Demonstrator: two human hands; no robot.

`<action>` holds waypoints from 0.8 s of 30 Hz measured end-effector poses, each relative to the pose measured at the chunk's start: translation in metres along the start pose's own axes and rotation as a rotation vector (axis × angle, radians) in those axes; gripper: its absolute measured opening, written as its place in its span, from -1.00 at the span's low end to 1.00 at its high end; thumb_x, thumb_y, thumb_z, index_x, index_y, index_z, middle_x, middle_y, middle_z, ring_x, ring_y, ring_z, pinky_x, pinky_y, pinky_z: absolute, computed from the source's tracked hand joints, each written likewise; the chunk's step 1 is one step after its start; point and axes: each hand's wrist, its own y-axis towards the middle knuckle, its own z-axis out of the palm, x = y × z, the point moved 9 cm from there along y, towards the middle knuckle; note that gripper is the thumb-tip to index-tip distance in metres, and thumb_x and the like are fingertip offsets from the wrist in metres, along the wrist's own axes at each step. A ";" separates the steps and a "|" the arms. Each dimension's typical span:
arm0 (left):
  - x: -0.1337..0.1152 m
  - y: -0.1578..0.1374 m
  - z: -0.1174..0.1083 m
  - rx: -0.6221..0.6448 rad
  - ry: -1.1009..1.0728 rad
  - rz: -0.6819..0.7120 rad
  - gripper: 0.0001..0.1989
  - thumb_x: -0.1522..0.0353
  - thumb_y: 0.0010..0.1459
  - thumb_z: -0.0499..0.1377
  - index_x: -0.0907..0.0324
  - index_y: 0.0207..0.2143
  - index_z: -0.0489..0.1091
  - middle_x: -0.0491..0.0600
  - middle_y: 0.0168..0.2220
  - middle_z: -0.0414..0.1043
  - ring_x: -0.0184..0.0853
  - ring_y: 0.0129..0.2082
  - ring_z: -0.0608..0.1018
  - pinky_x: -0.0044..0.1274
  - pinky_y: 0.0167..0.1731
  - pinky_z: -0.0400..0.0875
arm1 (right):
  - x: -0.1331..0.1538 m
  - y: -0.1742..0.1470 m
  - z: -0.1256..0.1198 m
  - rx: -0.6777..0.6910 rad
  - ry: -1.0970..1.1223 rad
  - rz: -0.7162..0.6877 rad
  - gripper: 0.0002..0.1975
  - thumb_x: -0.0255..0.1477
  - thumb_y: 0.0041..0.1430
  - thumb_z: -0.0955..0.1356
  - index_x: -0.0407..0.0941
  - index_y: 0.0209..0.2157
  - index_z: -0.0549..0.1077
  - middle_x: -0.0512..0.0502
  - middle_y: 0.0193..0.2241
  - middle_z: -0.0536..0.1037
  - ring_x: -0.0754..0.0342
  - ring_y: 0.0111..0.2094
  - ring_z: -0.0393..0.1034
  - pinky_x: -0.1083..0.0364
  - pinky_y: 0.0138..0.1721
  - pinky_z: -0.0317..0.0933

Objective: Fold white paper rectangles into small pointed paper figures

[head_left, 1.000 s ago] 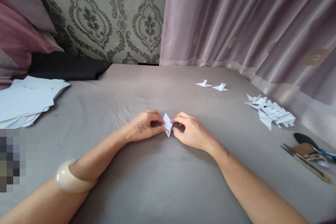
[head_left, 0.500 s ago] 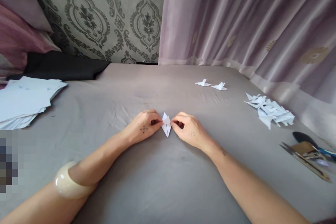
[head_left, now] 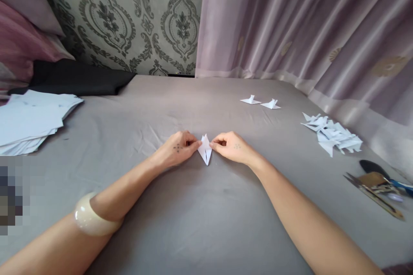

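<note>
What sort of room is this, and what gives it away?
Probably a bedroom at home: a long mauve curtain, ornate patterned wallpaper, and a wide surface under a wrinkled gray cloth, possibly a bed.

The left forearm [head_left: 129, 192] and right forearm [head_left: 288, 200] are extended forward and angled inward. The left hand [head_left: 180, 148] and right hand [head_left: 234, 149] are held close together, fingers [head_left: 189, 137] bent, thumbs [head_left: 194, 146] pinched toward them; both backs are marked with dots [head_left: 177, 148].
</note>
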 end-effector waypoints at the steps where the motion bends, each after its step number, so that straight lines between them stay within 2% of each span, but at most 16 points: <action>1: 0.000 0.000 0.000 0.000 0.010 -0.007 -0.63 0.19 0.17 0.02 0.23 -0.53 0.43 -0.07 -0.46 0.35 -0.40 -0.51 0.36 -0.55 -0.51 0.19 | -0.001 0.001 0.001 0.013 0.000 0.016 -0.76 -0.27 0.11 0.30 -0.10 -0.39 0.54 0.01 -0.45 0.54 0.13 -0.43 0.35 0.15 -0.40 0.14; 8: 0.004 0.001 -0.004 -0.048 -0.053 -0.060 -0.65 0.16 0.10 0.07 0.23 -0.53 0.42 -0.08 -0.45 0.32 -0.40 -0.51 0.35 -0.56 -0.52 0.19 | -0.004 0.007 -0.001 0.031 -0.030 0.067 -0.75 -0.24 0.06 0.31 -0.11 -0.42 0.54 0.00 -0.46 0.53 0.13 -0.45 0.32 0.16 -0.43 0.13; 15: 0.012 0.001 0.001 0.004 -0.159 -0.137 -0.67 0.15 0.05 0.12 0.23 -0.55 0.40 -0.13 -0.55 0.25 -0.44 -0.58 0.26 -0.57 -0.58 0.10 | -0.006 0.007 -0.002 0.009 -0.064 0.081 -0.76 -0.23 0.05 0.32 -0.08 -0.44 0.53 0.01 -0.46 0.55 0.12 -0.44 0.35 0.17 -0.45 0.13; 24: 0.020 0.007 0.005 0.033 -0.202 -0.103 -0.71 0.18 0.01 0.17 0.25 -0.50 0.47 -0.11 -0.53 0.30 -0.44 -0.56 0.29 -0.58 -0.58 0.11 | -0.006 0.008 -0.001 0.002 -0.087 0.078 -0.77 -0.23 0.04 0.32 -0.08 -0.46 0.52 0.02 -0.49 0.54 0.13 -0.46 0.34 0.18 -0.48 0.10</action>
